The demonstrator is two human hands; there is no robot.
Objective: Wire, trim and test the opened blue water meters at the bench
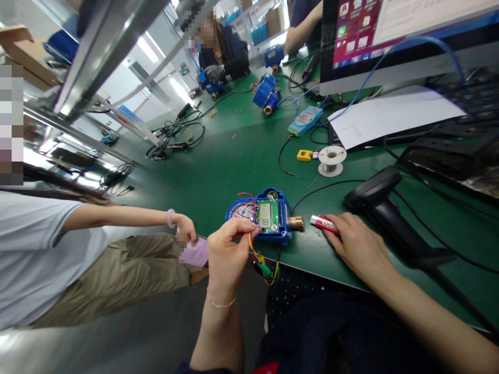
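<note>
A blue water meter (286, 208) lies open at the front edge of the green table, its circuit board (276, 221) and small LCD screen (265, 214) exposed. A brass pipe end (296, 223) points right. My left hand (230, 249) pinches thin red and yellow wires (251, 245) beside the board. Below the fingers, a green clip (265, 268) hangs on the wires past the table edge. My right hand (360, 244) rests on the table with its fingers closed on a red, white-lettered stick-shaped object (324, 223) with a pale end; its exact kind is unclear.
Right of my hand lies a black barcode scanner (390, 218). Beyond are a solder wire spool (331, 160), a blue handheld device (306, 120), another blue meter (265, 92), a monitor (390, 41) and tangled cables (175, 137). A person (78, 249) stands at left; others work across the table.
</note>
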